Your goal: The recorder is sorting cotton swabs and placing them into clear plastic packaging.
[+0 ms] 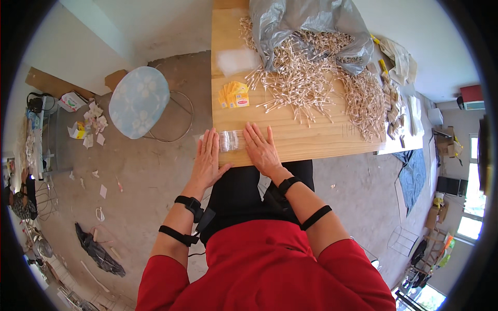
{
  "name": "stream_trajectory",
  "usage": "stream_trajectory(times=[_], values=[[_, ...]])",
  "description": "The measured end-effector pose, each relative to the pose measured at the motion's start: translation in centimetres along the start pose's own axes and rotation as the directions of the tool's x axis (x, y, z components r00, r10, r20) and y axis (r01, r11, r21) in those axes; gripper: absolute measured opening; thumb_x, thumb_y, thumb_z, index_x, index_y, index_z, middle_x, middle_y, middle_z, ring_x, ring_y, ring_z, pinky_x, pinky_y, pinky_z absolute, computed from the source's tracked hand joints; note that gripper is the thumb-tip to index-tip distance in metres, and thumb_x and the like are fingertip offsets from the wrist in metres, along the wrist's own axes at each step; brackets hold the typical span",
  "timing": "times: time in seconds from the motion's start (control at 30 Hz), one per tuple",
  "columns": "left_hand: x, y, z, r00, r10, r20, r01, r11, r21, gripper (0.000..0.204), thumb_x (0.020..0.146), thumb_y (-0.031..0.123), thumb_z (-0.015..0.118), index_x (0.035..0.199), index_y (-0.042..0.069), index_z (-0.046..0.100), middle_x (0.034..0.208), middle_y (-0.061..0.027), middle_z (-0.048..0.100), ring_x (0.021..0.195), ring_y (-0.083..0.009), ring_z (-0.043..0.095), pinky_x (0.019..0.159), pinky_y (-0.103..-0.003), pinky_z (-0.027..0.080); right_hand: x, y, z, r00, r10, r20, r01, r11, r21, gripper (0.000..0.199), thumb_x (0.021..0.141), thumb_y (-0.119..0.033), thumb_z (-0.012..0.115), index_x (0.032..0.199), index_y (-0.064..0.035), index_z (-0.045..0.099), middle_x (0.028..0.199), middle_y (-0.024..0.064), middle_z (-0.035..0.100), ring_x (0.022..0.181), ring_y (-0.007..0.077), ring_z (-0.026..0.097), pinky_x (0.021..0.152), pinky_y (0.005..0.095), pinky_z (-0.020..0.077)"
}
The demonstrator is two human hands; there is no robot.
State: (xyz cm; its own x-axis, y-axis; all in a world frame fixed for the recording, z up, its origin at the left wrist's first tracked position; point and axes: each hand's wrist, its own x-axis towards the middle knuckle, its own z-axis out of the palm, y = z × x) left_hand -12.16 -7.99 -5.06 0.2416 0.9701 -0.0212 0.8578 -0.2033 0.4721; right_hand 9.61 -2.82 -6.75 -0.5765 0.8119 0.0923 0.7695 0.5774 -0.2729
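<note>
A small clear plastic packet of cotton swabs lies flat near the front left corner of the wooden table. My left hand is at the packet's left end, fingers stretched out along the table edge. At the opposite end rests my right hand, its fingers extended and laid against or over the packet's edge. Neither hand is gripped round anything. Beyond the packet sits a small stack of yellow printed cards. A large heap of loose cotton swabs spreads over the table further off to the right.
A grey plastic bag spills swabs at the far end of the wooden table. Left of it are a stack of clear bags and a stool with a light blue flowered seat. Bundled swabs line the right side.
</note>
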Motion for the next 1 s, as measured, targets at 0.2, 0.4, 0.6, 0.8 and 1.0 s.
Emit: stream_trajectory(times=[0.2, 0.4, 0.6, 0.8, 1.0], values=[[-0.2, -1.3, 1.1, 0.996, 0.064, -0.057, -0.071, 0.988, -0.138, 0.101, 0.082, 0.030, 0.073, 0.151, -0.004, 0.007, 0.159, -0.0226, 0.010, 0.147, -0.0401, 0.010, 0.120, -0.047, 0.013, 0.0, -0.1, 0.0, 1.000, -0.022, -0.005, 0.022, 0.999, 0.025, 0.056, 0.094, -0.019, 0.049, 0.145, -0.0015, 0.037, 0.156, 0.0113, 0.030, 0.147, 0.0256, 0.022, 0.119, 0.0539, 0.0092], [-0.1, -1.4, 1.0, 0.997, 0.066, -0.031, -0.070, 0.981, -0.178, 0.100, 0.084, 0.027, 0.072, 0.151, -0.004, 0.005, 0.159, -0.0232, 0.008, 0.147, -0.0410, 0.009, 0.120, -0.046, 0.014, 0.6, -0.8, 0.2, 0.999, -0.039, -0.015, 0.040, 0.998, 0.058, 0.057, 0.092, -0.018, 0.050, 0.145, -0.0003, 0.037, 0.156, 0.0126, 0.031, 0.147, 0.0267, 0.022, 0.120, 0.0533, 0.0093], [-0.3, -1.6, 1.0, 0.998, 0.053, -0.015, -0.055, 0.980, -0.192, 0.101, 0.084, 0.028, 0.071, 0.152, -0.003, 0.003, 0.159, -0.0234, 0.006, 0.147, -0.0411, 0.008, 0.120, -0.046, 0.015, 1.4, -2.3, 0.7, 0.999, -0.049, -0.005, 0.050, 0.995, 0.084, 0.056, 0.094, -0.017, 0.051, 0.145, -0.0001, 0.036, 0.156, 0.0139, 0.031, 0.147, 0.0275, 0.022, 0.119, 0.0522, 0.0100], [-0.3, -1.6, 0.9, 0.998, 0.063, -0.010, -0.063, 0.984, -0.169, 0.109, 0.080, 0.039, 0.074, 0.152, -0.004, 0.004, 0.159, -0.0236, 0.006, 0.148, -0.0407, 0.008, 0.120, -0.046, 0.014, 1.7, -2.7, 0.7, 0.996, -0.092, -0.016, 0.093, 0.993, 0.070, 0.056, 0.092, -0.016, 0.051, 0.144, 0.0003, 0.038, 0.155, 0.0139, 0.032, 0.147, 0.0276, 0.023, 0.119, 0.0520, 0.0121], [-0.2, -0.3, -0.4, 0.998, 0.027, 0.062, -0.028, 0.999, 0.018, 0.115, 0.075, 0.048, 0.077, 0.152, -0.002, 0.007, 0.159, -0.0230, 0.007, 0.148, -0.0401, 0.008, 0.120, -0.052, 0.009, 1.9, -2.8, 1.0, 0.996, -0.089, -0.015, 0.090, 0.992, 0.086, 0.056, 0.092, -0.016, 0.051, 0.144, -0.0004, 0.039, 0.155, 0.0131, 0.032, 0.147, 0.0277, 0.023, 0.119, 0.0516, 0.0116]])
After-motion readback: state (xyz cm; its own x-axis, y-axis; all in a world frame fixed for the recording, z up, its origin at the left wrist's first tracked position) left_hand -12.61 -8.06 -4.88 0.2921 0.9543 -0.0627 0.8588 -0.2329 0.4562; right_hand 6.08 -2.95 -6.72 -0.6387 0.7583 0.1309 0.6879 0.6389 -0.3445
